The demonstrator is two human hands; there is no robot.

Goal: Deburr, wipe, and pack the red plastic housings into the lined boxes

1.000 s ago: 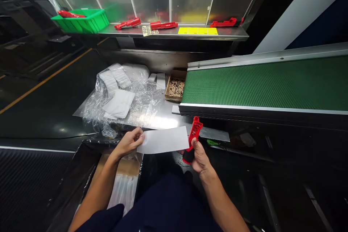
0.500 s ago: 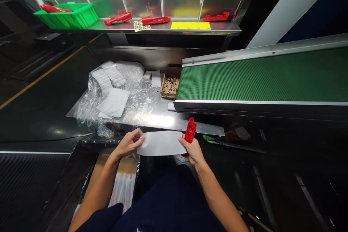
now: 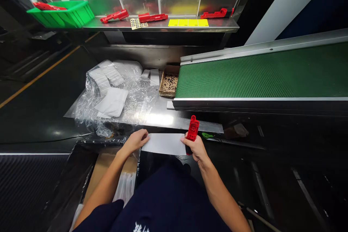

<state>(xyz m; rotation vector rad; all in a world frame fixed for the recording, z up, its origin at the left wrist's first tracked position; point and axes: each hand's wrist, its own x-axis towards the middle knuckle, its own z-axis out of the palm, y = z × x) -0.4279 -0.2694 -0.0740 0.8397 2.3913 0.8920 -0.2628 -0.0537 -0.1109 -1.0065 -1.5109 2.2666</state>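
Observation:
A flat white sheet or bag is stretched between my hands, in front of the metal table's near edge. My left hand pinches its left end. At its right end, my right hand grips it with the thumb and also holds a red plastic part, which stands up above the fingers. The part's lower end is partly hidden by the hand. A stack of white bags lies on clear plastic wrap beyond my left hand.
A green conveyor runs to the right, beside a cardboard tray of small black pieces. Above, a metal shelf bears red parts, yellow labels and a green bin. An open box is below my left hand.
My left hand has moved a little to the right, with the white sheet. The red part in my right hand has shifted slightly right and tilted. The camera view has shifted slightly.

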